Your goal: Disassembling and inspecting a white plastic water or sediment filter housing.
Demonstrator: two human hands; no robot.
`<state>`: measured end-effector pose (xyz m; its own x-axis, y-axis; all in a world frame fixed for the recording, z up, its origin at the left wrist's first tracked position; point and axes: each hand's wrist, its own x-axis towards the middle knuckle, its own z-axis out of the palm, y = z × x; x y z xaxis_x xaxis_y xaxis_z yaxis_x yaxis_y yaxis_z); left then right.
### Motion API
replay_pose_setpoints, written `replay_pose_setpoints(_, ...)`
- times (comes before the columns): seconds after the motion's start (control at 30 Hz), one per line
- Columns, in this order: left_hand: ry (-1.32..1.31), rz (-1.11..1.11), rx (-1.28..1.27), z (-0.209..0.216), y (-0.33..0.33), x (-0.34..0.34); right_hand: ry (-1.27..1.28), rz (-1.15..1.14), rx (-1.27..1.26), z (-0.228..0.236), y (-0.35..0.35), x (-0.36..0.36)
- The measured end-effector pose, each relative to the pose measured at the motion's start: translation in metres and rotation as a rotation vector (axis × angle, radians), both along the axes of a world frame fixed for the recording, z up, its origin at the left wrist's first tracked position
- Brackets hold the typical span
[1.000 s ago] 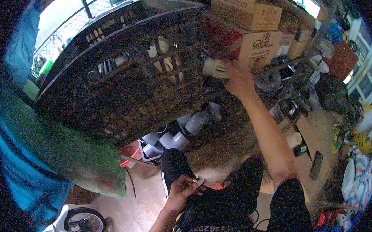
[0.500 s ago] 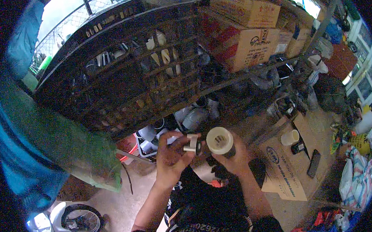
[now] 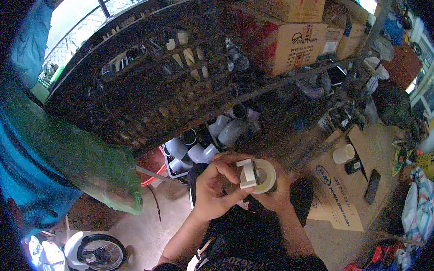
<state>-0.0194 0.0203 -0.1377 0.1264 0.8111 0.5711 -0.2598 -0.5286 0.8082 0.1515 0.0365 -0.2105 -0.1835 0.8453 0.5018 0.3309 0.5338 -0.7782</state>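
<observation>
My left hand (image 3: 216, 190) pinches a small white C-shaped piece (image 3: 247, 174), which has a dark strip along one side. Fingers of my right hand (image 3: 277, 188) wrap around a cream-coloured, cup-like plastic fitting (image 3: 268, 171) whose round mouth faces up. The white piece overlaps the left part of that mouth; whether it touches the inside, I cannot tell. On the cardboard to the right stands a second cream fitting (image 3: 343, 153), with a small black box (image 3: 353, 167) beside it and a dark flat oblong thing (image 3: 371, 186) farther right.
A large dark crate (image 3: 147, 97) with pale fittings fills the far left. Below its edge, grey pipe fittings (image 3: 231, 133) sit in a basket. Cardboard boxes (image 3: 298, 47) are stacked at the back. A flattened cardboard sheet (image 3: 334, 203) lies at right; a motorbike wheel (image 3: 102, 253) shows lower left.
My left hand has moved right with the white piece, from beside the fitting's mouth to over it. My right hand still holds the fitting, now slightly lower and farther right.
</observation>
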Motion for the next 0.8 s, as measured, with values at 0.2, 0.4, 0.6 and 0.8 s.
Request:
replay_pose_setpoints(0.2,-0.146,0.051,-0.075,0.008,-0.011,0.009,0.153,0.049,-0.114,-0.011,-0.011,-0.003)
replay_pose_setpoints(0.4,-0.206,-0.016,-0.013,0.007,-0.014,0.002,0.235,0.199,-0.225,-0.023,-0.019,-0.006)
replay_pose_setpoints(0.6,-0.198,0.010,-0.076,0.011,-0.018,0.001,0.217,0.164,-0.190,-0.023,-0.022,-0.004)
replay_pose_setpoints(0.8,-0.044,0.041,0.021,0.016,-0.016,0.001,0.181,0.173,-0.190,-0.014,-0.022,-0.007)
